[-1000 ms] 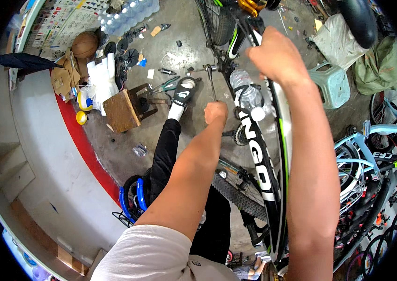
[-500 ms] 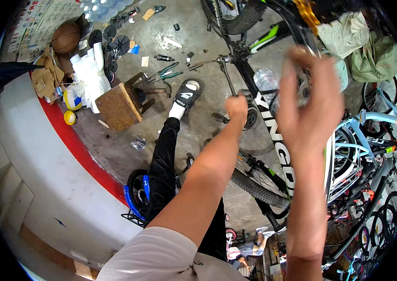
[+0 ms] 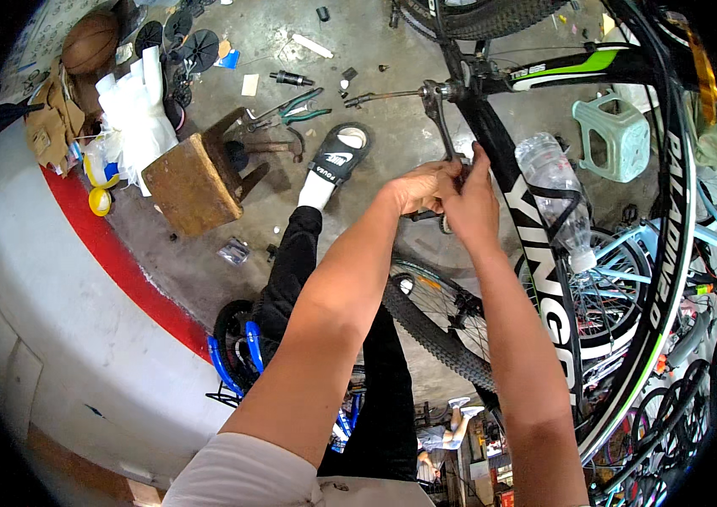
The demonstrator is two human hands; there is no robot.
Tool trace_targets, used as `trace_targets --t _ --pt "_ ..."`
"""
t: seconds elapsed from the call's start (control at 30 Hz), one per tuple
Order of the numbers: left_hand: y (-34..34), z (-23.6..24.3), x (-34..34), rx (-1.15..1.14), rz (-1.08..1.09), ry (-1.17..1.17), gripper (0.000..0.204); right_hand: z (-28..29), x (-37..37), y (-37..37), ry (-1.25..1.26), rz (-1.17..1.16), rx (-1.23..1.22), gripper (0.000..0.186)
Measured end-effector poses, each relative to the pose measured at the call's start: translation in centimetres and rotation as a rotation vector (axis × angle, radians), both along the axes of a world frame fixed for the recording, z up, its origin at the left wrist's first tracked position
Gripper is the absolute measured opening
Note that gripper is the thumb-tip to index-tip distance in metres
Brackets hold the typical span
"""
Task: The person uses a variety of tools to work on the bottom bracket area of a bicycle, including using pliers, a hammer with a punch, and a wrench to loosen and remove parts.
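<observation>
Both my hands come together on the lower handle of a metal wrench [image 3: 437, 118]. My left hand [image 3: 423, 188] is closed round it, fingers curled. My right hand [image 3: 474, 203] is closed beside and partly over the left, its thumb pointing up along the frame side. The wrench's upper end sits at the bottom bracket [image 3: 440, 90] of a black, white and green bicycle frame [image 3: 502, 148]. A thin metal rod [image 3: 384, 97] sticks out leftward from there. Below my hands a crank part is mostly hidden. A clear plastic bottle [image 3: 555, 182] is in the frame's cage.
A wooden stool [image 3: 194, 182] stands at left, with a hammer [image 3: 278, 147] and green-handled pliers [image 3: 301, 106] nearby. My sandalled foot [image 3: 337, 156] is beside them. A pale green plastic stool [image 3: 615, 139] is beyond the frame; several bicycles crowd the right. A tyre [image 3: 435, 329] lies below my hands.
My right hand, raised and open before, has come down and left to join my left hand on the wrench. The view has shifted, bringing the bottle and green stool into fuller sight.
</observation>
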State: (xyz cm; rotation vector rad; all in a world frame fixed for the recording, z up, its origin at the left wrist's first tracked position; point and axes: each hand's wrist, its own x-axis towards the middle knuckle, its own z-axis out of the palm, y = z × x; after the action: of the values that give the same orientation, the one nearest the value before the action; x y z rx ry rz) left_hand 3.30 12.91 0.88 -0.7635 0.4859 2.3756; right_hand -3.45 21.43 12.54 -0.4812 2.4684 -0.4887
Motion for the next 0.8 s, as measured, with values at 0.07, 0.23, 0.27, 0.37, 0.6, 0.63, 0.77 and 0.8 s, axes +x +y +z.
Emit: trace_targets --t 0.07,0.23,0.27,0.37,0.6,0.63,0.77,0.8 --pt "-1.2 -1.3 1.7 -0.205 -0.006 -0.214 0.055 -0.8 -0.8 0.3 -0.197 -0.101 0.086 0.054" --pt "-5.3 -7.1 10.8 -1.222 -0.053 -0.580 0.054 -1.1 -2.1 0.5 -0.875 -0.599 0.134 0.039" --pt "-6.6 -8.0 13.3 -1.390 -0.191 -0.614 0.051 -0.9 -2.2 0.4 -0.851 -0.605 0.150 0.039" --pt "-10.3 -10.6 19.4 -1.528 -0.701 -0.624 0.038 -0.8 -1.8 -0.2 -0.808 -0.570 0.133 0.040" --pt "-15.8 -16.6 23.8 -1.865 -1.276 -0.362 0.040 -1.7 -1.6 0.4 -0.694 -0.479 0.161 0.040" --pt "-16.0 -17.2 23.7 -1.814 -1.309 -0.396 0.039 -1.8 -1.5 0.7 -0.652 -0.457 0.175 0.040" --pt "-17.6 -18.4 23.1 -1.828 -1.353 -0.328 0.040 -1.9 -1.2 1.4 -0.548 -0.384 0.176 0.042" --pt "-17.9 -18.5 22.9 -1.862 -1.375 -0.329 0.039 -1.9 -1.2 1.5 -0.533 -0.366 0.155 0.042"
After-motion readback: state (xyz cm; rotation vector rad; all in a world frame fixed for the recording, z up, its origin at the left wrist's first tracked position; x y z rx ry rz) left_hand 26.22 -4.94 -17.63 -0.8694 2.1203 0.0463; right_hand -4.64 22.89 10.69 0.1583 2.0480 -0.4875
